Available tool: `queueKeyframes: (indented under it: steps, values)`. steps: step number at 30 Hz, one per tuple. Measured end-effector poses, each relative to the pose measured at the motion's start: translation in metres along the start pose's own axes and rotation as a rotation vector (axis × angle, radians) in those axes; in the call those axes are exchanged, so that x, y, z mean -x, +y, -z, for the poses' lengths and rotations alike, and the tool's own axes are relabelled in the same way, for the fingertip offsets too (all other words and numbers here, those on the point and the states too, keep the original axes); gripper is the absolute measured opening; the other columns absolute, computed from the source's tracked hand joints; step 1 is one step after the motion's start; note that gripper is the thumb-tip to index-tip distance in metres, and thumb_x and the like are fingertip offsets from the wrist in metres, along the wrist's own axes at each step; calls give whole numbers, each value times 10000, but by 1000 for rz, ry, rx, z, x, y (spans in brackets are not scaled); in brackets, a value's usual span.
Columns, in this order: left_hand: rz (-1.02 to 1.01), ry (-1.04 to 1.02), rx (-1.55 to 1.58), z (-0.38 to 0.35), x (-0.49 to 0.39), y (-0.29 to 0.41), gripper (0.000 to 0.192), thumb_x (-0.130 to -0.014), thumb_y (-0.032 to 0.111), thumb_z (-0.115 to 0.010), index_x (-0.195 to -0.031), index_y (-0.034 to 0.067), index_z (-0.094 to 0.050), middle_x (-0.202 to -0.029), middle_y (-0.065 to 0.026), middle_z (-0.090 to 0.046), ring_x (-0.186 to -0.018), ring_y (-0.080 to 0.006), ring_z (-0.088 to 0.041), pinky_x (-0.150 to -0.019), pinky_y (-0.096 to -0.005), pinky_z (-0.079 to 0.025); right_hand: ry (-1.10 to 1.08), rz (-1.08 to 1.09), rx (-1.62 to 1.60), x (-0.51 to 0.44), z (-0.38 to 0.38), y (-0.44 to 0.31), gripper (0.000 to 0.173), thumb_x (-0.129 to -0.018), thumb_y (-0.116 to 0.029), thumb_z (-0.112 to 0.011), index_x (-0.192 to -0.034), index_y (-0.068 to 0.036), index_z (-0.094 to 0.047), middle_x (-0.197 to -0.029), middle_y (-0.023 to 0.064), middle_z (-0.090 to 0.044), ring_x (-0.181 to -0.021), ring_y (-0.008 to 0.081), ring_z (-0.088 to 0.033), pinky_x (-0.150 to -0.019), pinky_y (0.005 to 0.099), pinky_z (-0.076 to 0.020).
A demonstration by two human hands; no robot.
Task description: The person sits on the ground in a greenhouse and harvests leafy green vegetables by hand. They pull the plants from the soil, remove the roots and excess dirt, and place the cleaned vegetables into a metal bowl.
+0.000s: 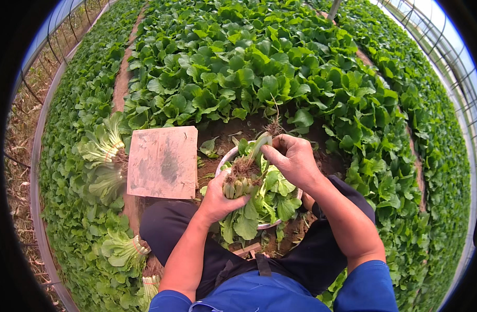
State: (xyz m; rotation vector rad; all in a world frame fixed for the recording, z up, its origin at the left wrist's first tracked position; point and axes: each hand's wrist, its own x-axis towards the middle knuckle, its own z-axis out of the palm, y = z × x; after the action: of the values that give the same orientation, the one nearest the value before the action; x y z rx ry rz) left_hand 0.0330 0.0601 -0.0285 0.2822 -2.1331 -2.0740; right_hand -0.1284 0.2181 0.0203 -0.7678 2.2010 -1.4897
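My left hand [219,201] is closed around a bunch of leafy greens [244,224], its pale stems and soil-covered roots [244,169] uppermost and its leaves hanging down. Just above it to the right, my right hand [295,156] pinches a single leafy green plant [262,143] near its base, with its roots and a long thin root pointing up. Beneath both hands stands a round metal basin [269,225] with loose green leaves [287,206] in it; the hands and greens hide much of it.
A flat wooden board [162,163] lies left of the basin. Banded bunches of greens [106,150] lie beyond it, with further banded bunches [125,249] at lower left. Dense growing greens [238,66] surround the bare soil. Part of a wooden piece [248,249] shows between my legs.
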Motion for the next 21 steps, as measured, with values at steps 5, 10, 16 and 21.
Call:
queueKeyframes:
  steps: [5,10,16,21]
  values:
    - [-51,80,-172,3,0,-11,515,-709,90,-823,-1177,12,-624,-1005,-114,-721,-895,-198,-702,-832,-339,-554,-68,-122,-27,-3,4,1,198,-956,-159,-688,-958,39,-686,-772,25,-678,-669,63,-595,-610,264,-512]
    - [-29,124,-337,6,0,-14,531,-661,143,-836,-1141,46,-631,-963,-144,-718,-847,-278,-717,-781,-365,-562,190,280,615,-3,8,1,200,-917,-235,-685,-838,-55,-646,-736,139,-664,-696,361,-658,-620,445,-523]
    - [-118,150,-373,4,-2,-6,496,-644,161,-837,-1085,67,-630,-926,-135,-715,-813,-315,-708,-759,-385,-562,323,440,811,-9,14,-6,160,-911,-220,-677,-832,-88,-631,-743,82,-654,-653,301,-658,-573,399,-520]
    - [-69,186,-455,8,-2,-2,525,-632,192,-844,-1103,83,-638,-903,-136,-720,-832,-351,-704,-742,-411,-561,60,581,871,-16,43,-11,116,-845,-147,-737,-906,-60,-690,-792,95,-662,-679,311,-658,-590,392,-526]
